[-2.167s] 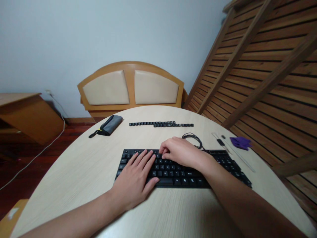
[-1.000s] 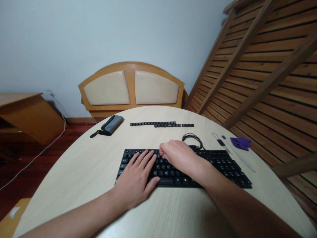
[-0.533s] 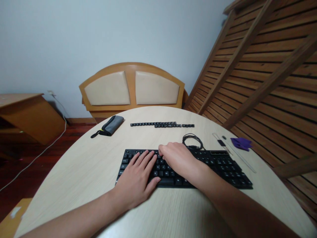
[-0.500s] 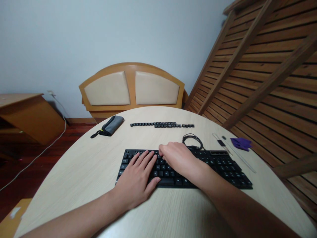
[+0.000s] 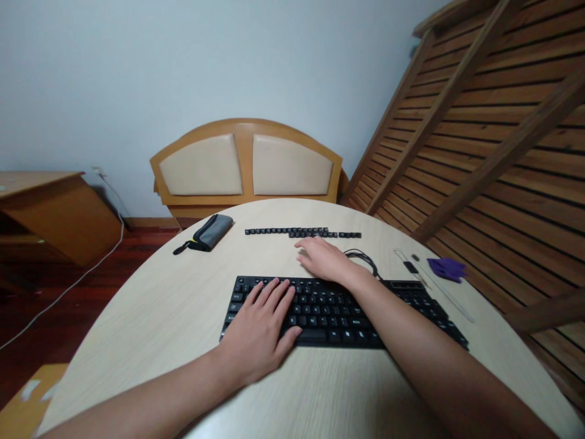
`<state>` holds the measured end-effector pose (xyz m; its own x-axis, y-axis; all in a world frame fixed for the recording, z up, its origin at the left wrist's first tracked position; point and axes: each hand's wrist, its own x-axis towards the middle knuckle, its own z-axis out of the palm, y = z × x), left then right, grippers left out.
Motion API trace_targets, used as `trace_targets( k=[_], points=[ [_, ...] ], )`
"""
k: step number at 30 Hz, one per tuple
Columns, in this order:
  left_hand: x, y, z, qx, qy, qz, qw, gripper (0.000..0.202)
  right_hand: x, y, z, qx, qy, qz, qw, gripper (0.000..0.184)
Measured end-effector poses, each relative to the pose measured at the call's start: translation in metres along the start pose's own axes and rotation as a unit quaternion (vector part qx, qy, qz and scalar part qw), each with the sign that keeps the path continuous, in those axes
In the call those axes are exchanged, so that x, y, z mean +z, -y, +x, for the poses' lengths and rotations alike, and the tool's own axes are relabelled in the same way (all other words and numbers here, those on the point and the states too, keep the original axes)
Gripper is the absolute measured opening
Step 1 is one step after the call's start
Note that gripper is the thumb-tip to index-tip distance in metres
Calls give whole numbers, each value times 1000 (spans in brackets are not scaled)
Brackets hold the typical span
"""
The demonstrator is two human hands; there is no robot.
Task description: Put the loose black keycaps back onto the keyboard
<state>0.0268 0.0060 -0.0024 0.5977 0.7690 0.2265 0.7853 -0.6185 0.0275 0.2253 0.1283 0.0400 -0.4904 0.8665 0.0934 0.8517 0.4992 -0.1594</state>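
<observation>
A black keyboard point(image 5: 320, 311) lies across the near part of the round table. My left hand point(image 5: 259, 326) rests flat over its left side, fingers spread and touching the keys. Beyond the keyboard's back edge, my right hand point(image 5: 322, 259) hovers with its index finger and thumb apart, and no object shows between them. Just past its fingers are small black keycaps point(image 5: 269, 231), laid out in rows. My right forearm hides part of the keyboard's right half. A coiled black cable point(image 5: 368, 259) lies partly behind my right wrist.
On the left of the table point(image 5: 150, 329) lies a grey and black zip pouch point(image 5: 212, 231). At the right are a keycap puller with wire loops point(image 5: 410, 267), a thin pale rod point(image 5: 450, 292) and a purple cloth point(image 5: 446, 269). Wooden slats point(image 5: 493, 122) lean close on the right.
My right hand has lifted off the keyboard and moved forward toward the keycap rows, its fingers opening out. My left hand stays on the keys. The view has shifted slightly.
</observation>
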Motion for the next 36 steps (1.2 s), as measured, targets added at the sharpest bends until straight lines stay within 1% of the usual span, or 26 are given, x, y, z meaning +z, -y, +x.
trace_targets(
  k=[3, 6, 8, 10, 13, 16, 19, 23, 26, 28, 29, 32, 36],
  points=[
    [0, 0, 0, -1, 0, -4, 1000, 64, 7, -4, 20, -19, 18, -16, 1000, 52],
    [1, 1, -1, -3, -2, -9, 1000, 64, 14, -6, 35, -11, 24, -31, 999, 59],
    [2, 1, -1, -3, -6, -13, 1000, 64, 20, -7, 42, -4, 24, -36, 999, 58],
    [2, 2, -1, -2, -8, -14, 1000, 64, 25, -7, 46, -4, 19, -41, 999, 53],
    [2, 2, -1, 0, -3, -10, 1000, 64, 28, -6, 45, -19, 2, -45, 999, 45],
    [2, 2, -1, 1, -2, -6, 1000, 65, 25, -3, 38, -42, -5, -42, 998, 38],
    [2, 2, -1, 2, -10, -7, 1000, 63, 21, -2, 27, -55, 2, -30, 998, 30],
    [1, 1, -1, 0, -11, -3, 1000, 63, 13, -6, 8, -50, 13, -12, 999, 19],
    [2, 1, -1, -2, -9, 1, 1000, 63, 3, -11, -10, -33, 12, 2, 999, 18],
    [2, 2, -1, -3, -8, 1, 1000, 63, -6, -13, -23, -26, 10, 39, 999, 19],
    [3, 2, -1, -3, -8, 1, 1000, 63, -10, -14, -29, -23, 14, 84, 996, 19],
    [4, 3, -2, -2, -7, 1, 1000, 63, -21, -16, -43, -38, 52, 189, 980, 18],
    [4, 3, -2, 0, -8, 4, 1000, 62, -29, -17, -51, -69, 97, 220, 968, 20]
  ],
)
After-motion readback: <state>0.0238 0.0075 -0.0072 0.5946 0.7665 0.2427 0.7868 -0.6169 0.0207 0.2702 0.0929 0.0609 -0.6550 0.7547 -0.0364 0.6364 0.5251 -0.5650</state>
